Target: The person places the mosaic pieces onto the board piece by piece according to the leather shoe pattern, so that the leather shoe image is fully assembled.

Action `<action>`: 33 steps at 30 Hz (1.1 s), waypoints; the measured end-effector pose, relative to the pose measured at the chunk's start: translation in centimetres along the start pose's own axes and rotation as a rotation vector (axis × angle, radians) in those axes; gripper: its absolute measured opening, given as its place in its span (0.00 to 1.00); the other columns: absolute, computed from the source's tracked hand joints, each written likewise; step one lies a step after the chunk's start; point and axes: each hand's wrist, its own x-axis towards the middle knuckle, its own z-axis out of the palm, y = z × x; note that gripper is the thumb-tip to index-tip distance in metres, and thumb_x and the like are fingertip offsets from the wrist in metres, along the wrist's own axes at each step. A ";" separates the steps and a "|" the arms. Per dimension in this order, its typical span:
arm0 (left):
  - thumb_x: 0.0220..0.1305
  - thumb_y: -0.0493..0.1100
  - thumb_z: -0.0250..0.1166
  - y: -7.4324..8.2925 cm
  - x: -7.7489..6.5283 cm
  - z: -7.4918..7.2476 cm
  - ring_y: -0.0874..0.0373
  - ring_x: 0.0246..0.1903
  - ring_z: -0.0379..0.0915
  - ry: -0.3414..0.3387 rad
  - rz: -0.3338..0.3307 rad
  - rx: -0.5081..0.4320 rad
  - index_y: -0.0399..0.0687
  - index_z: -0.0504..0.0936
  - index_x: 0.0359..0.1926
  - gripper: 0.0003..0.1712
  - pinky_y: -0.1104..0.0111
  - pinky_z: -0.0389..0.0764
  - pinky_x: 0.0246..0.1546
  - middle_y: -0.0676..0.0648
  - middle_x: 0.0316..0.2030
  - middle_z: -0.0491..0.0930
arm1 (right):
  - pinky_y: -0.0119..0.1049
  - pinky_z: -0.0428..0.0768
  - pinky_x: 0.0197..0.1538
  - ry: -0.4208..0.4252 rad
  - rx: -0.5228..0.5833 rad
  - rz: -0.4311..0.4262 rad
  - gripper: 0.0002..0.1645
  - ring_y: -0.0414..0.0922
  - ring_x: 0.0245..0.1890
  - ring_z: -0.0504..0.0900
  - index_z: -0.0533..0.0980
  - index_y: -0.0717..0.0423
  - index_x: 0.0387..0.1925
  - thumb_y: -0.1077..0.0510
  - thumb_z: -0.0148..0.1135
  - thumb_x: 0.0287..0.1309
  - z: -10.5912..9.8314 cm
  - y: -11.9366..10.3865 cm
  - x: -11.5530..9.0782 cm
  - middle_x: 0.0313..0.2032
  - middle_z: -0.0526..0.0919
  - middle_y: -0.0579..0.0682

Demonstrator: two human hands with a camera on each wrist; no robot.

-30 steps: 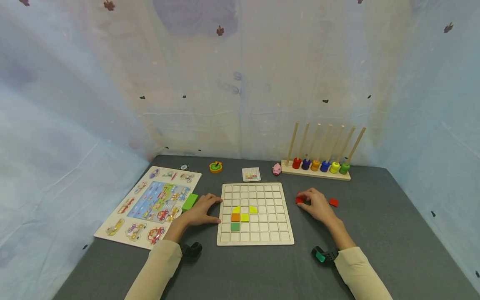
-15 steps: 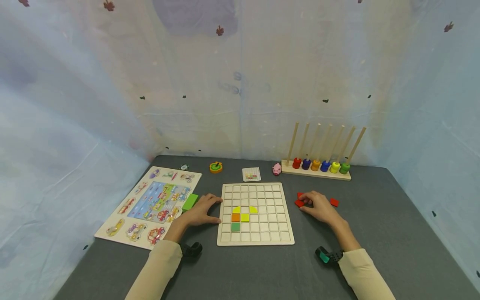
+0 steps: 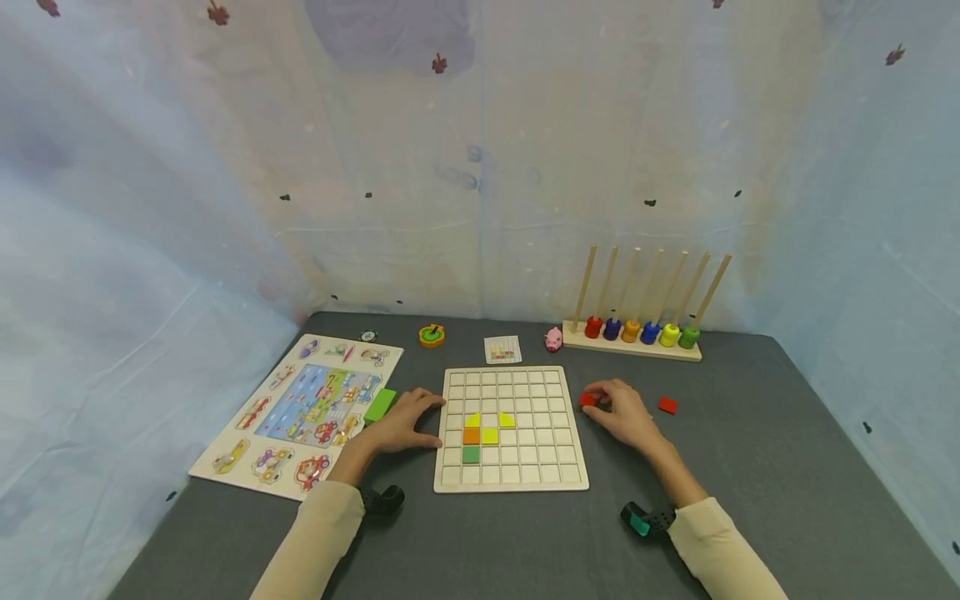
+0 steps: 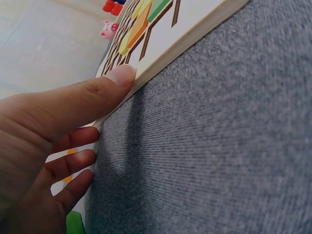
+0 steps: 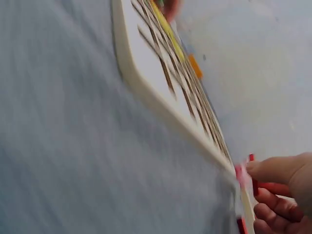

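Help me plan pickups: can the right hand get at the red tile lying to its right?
Probably yes: nothing visible stands between the right hand and that red tile, though the hand pinches another red piece, which may need setting down first.

Left grip (image 4: 41, 129) | touching board (image 4: 187, 39) edge | pink pig (image 4: 108, 30) (small) beyond

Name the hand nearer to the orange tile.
Left. The left hand is just left of the orange tile, by the board; the right hand, pinching a red tile, is beyond the board's right edge.
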 end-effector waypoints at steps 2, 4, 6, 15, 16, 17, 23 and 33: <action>0.52 0.53 0.71 0.0 0.0 0.0 0.46 0.58 0.59 -0.002 -0.001 0.000 0.45 0.68 0.63 0.39 0.50 0.61 0.58 0.42 0.58 0.65 | 0.39 0.75 0.36 -0.015 0.073 -0.013 0.16 0.48 0.35 0.77 0.79 0.62 0.44 0.60 0.68 0.52 0.3 -1.2 0.0 0.37 0.78 0.55; 0.52 0.53 0.71 -0.1 0.0 0.0 0.46 0.59 0.58 -0.003 -0.002 -0.002 0.45 0.68 0.63 0.39 0.50 0.61 0.59 0.43 0.58 0.65 | 0.35 0.75 0.34 -0.049 0.140 -0.045 0.16 0.48 0.35 0.77 0.80 0.61 0.44 0.60 0.67 0.52 0.8 -2.4 0.0 0.37 0.78 0.55; 0.52 0.53 0.71 -0.1 -0.1 0.0 0.46 0.59 0.58 -0.003 -0.002 -0.003 0.45 0.68 0.63 0.39 0.50 0.61 0.59 0.43 0.58 0.65 | 0.33 0.75 0.33 -0.091 0.194 -0.089 0.16 0.47 0.35 0.77 0.79 0.60 0.44 0.59 0.67 0.52 1.2 -3.6 0.1 0.37 0.78 0.54; 0.52 0.53 0.70 -0.2 0.0 0.1 0.47 0.57 0.59 0.003 0.007 0.003 0.44 0.68 0.63 0.39 0.50 0.62 0.57 0.42 0.57 0.65 | 0.35 0.77 0.35 -0.221 0.289 -0.300 0.16 0.47 0.33 0.77 0.78 0.61 0.43 0.62 0.67 0.51 4.2 -7.5 -0.6 0.36 0.80 0.52; 0.52 0.53 0.70 -0.2 0.0 0.1 0.47 0.57 0.59 0.004 0.008 0.004 0.44 0.68 0.63 0.40 0.50 0.62 0.57 0.42 0.57 0.65 | 0.35 0.77 0.35 -0.216 0.275 -0.322 0.16 0.47 0.33 0.77 0.78 0.61 0.43 0.62 0.68 0.50 4.6 -7.7 -0.7 0.36 0.79 0.52; 0.52 0.53 0.70 -0.1 0.0 0.0 0.47 0.57 0.59 0.004 0.009 0.003 0.44 0.68 0.63 0.40 0.50 0.62 0.57 0.43 0.57 0.65 | 0.35 0.77 0.35 -0.210 0.259 -0.338 0.17 0.47 0.33 0.77 0.78 0.60 0.43 0.62 0.69 0.49 5.0 -8.0 -0.7 0.36 0.79 0.51; 0.52 0.53 0.71 -0.1 0.0 0.0 0.48 0.57 0.59 0.004 0.003 0.004 0.45 0.68 0.63 0.40 0.51 0.62 0.58 0.43 0.57 0.65 | 0.34 0.75 0.39 -0.165 0.185 -0.395 0.16 0.42 0.34 0.76 0.79 0.57 0.38 0.59 0.72 0.45 6.8 -9.2 -1.0 0.35 0.80 0.48; 0.52 0.53 0.71 -0.1 0.0 0.0 0.47 0.57 0.59 0.002 0.010 0.005 0.45 0.68 0.63 0.40 0.50 0.62 0.58 0.43 0.57 0.65 | 0.34 0.73 0.42 -0.146 0.061 -0.436 0.05 0.38 0.37 0.74 0.84 0.49 0.29 0.55 0.72 0.46 7.8 -10.0 -0.8 0.32 0.81 0.43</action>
